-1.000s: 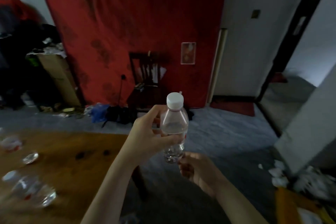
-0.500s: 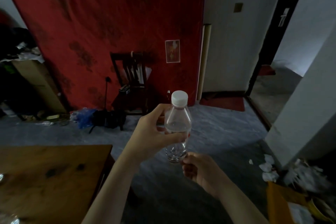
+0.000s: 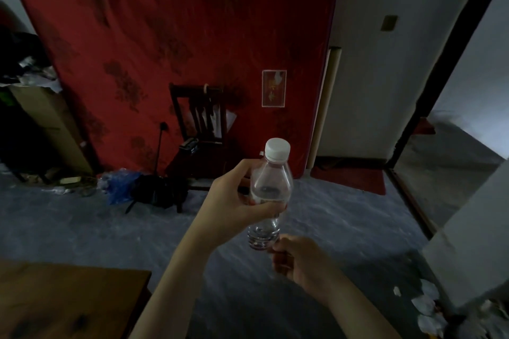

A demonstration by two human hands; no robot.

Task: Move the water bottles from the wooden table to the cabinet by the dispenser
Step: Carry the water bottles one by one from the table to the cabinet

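Note:
A clear plastic water bottle (image 3: 271, 184) with a white cap stands upright in the air at the middle of the view. My left hand (image 3: 234, 201) is wrapped around its middle. Just below, my right hand (image 3: 300, 261) is curled with its fingertips touching the bottle's base. The corner of the wooden table (image 3: 68, 300) shows at the bottom left, with no bottles visible on that part. The cabinet and the dispenser are out of view.
A dark wooden chair (image 3: 203, 135) stands against the red hanging cloth (image 3: 179, 36) ahead. Bags and litter (image 3: 124, 187) lie on the grey floor at left. A doorway (image 3: 454, 118) opens at right; crumpled white paper (image 3: 429, 311) lies at the lower right.
The view has swung to the right and away from the table; the bottles lying on it have left the view. Both hands keep the same hold on the bottle.

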